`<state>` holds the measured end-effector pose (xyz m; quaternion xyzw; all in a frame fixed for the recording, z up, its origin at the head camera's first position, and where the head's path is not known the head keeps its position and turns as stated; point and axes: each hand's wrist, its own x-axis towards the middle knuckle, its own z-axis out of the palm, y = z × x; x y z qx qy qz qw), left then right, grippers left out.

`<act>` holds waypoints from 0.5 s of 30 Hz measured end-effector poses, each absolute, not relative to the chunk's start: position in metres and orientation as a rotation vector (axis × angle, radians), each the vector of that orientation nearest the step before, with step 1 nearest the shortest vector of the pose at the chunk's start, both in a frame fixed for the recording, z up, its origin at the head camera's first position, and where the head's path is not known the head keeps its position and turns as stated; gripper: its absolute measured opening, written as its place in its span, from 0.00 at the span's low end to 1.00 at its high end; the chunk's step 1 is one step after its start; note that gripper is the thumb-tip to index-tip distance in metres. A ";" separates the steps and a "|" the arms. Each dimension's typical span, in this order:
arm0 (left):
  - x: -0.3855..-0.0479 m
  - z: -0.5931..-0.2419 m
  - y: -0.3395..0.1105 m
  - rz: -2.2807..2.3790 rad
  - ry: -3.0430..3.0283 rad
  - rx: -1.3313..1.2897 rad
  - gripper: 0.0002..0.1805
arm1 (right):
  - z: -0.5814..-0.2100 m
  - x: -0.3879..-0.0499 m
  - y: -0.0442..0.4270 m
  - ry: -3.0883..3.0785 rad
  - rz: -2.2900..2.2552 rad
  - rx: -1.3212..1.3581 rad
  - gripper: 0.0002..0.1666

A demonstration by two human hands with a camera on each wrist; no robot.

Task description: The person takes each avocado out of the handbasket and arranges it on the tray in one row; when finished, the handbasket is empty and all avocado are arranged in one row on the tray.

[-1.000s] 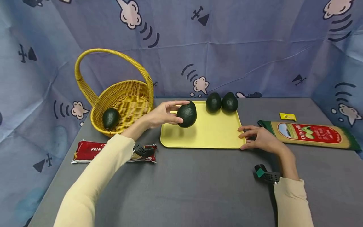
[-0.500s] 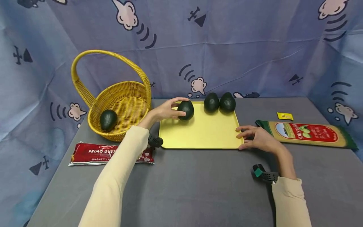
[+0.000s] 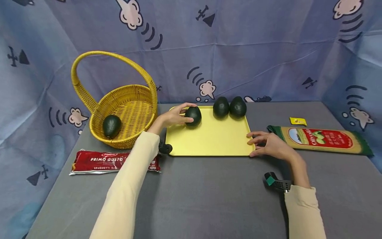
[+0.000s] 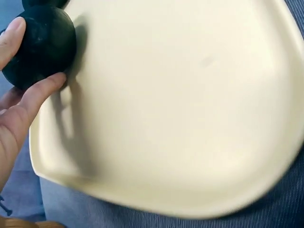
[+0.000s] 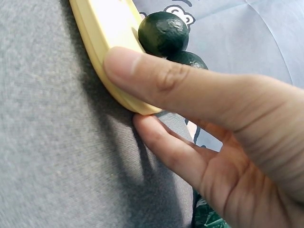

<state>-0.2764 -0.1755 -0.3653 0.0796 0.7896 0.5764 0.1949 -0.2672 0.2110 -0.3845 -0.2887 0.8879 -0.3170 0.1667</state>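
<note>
In the head view my left hand (image 3: 176, 115) holds a dark green avocado (image 3: 194, 117) between thumb and fingers, low over the far left part of a yellow tray (image 3: 221, 139). The left wrist view shows the thumb on one side of that avocado (image 4: 47, 45) and a finger on the other; whether it touches the tray, I cannot tell. Two more avocados, one (image 3: 221, 108) beside another (image 3: 237, 108), stand at the tray's far right corner. My right hand (image 3: 270, 144) grips the tray's near right corner, thumb and fingers on the rim (image 5: 97, 57).
A yellow wicker basket (image 3: 137, 113) with a tall handle stands left, one avocado (image 3: 111, 126) inside. A red spaghetti packet (image 3: 98, 162) lies before it. Right of the tray lie a long pasta packet (image 3: 325, 138) and a small yellow sachet (image 3: 297, 121). A patterned cloth (image 3: 253, 49) hangs behind.
My left hand has lowered the avocado from above the tray towards its far left part. My right hand has stayed at the tray's edge. The head view has shifted slightly.
</note>
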 end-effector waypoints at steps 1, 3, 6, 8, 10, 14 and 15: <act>-0.276 -0.364 -0.176 1.623 2.200 0.209 0.33 | -0.385 -0.267 0.211 2.527 -0.901 -0.820 0.26; -0.276 -0.362 -0.178 1.630 2.191 0.181 0.33 | -0.385 -0.267 0.211 2.526 -0.905 -0.813 0.26; -0.275 -0.358 -0.180 1.614 2.219 0.155 0.33 | -0.385 -0.268 0.211 2.527 -0.908 -0.821 0.26; -0.275 -0.357 -0.182 1.600 2.243 0.146 0.34 | -0.384 -0.267 0.211 2.528 -0.910 -0.835 0.26; -0.275 -0.358 -0.183 1.608 2.249 0.151 0.34 | -0.383 -0.267 0.211 2.531 -0.908 -0.844 0.26; -0.275 -0.362 -0.183 1.675 2.220 0.163 0.34 | -0.382 -0.265 0.211 2.529 -0.910 -0.844 0.26; -0.276 -0.363 -0.183 1.696 2.210 0.164 0.35 | -0.382 -0.265 0.211 2.527 -0.911 -0.845 0.26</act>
